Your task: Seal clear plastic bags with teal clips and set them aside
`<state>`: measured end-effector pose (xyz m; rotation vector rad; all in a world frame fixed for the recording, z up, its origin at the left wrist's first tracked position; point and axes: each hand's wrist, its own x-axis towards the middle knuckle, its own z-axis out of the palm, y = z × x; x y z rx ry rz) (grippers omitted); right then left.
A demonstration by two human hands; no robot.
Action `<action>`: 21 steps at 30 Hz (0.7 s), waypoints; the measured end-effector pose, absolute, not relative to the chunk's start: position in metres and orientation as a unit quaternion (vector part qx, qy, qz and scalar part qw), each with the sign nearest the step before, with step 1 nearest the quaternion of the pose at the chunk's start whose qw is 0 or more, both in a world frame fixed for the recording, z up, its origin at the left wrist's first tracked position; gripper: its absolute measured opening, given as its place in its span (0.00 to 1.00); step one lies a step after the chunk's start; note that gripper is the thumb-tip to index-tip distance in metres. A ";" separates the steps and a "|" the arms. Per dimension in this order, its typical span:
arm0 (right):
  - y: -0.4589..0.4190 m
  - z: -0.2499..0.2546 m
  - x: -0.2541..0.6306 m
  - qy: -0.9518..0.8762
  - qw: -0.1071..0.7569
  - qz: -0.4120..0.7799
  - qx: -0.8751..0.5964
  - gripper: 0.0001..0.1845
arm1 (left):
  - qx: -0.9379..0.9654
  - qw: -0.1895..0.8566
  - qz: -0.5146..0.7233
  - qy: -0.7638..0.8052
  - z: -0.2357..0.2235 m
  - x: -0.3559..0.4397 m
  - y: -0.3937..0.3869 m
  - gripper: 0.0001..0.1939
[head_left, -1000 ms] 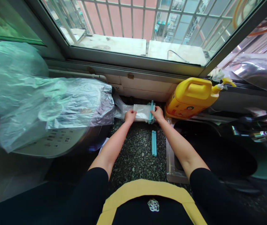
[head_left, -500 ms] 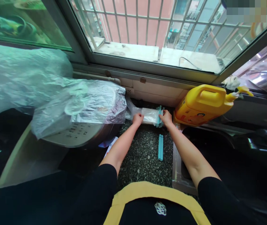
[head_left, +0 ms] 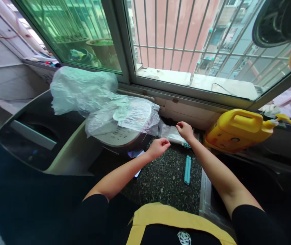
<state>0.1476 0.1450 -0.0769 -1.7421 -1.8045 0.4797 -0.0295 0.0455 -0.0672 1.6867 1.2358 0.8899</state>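
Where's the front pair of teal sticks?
Head view, right of centre: the teal sticks lie on the speckled counter, just left of the sink rim and nearer the wearer than the right hand.

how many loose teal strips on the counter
2 teal strips, side by side on the speckled counter, nearer the person than the packet. More teal shows at the packet, partly behind the right wrist; strips there can't be counted.

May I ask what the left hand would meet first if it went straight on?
The left hand would probably meet the clear packet; depth is unclear, so perhaps the right hand.
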 end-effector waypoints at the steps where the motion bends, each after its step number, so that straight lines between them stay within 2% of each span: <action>1: 0.145 -0.072 0.137 -0.686 0.302 0.195 -0.632 0.09 | 0.685 0.415 0.371 0.471 -0.056 -0.040 0.035 0.08; 4: 0.143 -0.058 0.103 -0.671 0.335 0.290 -0.594 0.07 | 0.709 0.329 0.427 0.455 -0.020 -0.080 0.022 0.11; 7: 0.140 -0.047 0.074 -0.574 0.346 0.463 -0.579 0.09 | 0.678 0.154 0.481 0.534 0.007 -0.132 0.035 0.13; 11: 0.133 -0.041 0.047 -0.520 0.342 0.553 -0.553 0.14 | 0.649 -0.035 0.378 0.659 0.018 -0.189 0.062 0.17; 16: 0.126 -0.036 0.036 -0.500 0.388 0.572 -0.522 0.16 | 0.727 -0.106 0.313 0.603 0.005 -0.209 0.065 0.25; 21: 0.123 -0.018 0.038 -0.492 0.419 0.581 -0.495 0.17 | 0.762 -0.142 0.280 0.567 0.001 -0.204 0.060 0.23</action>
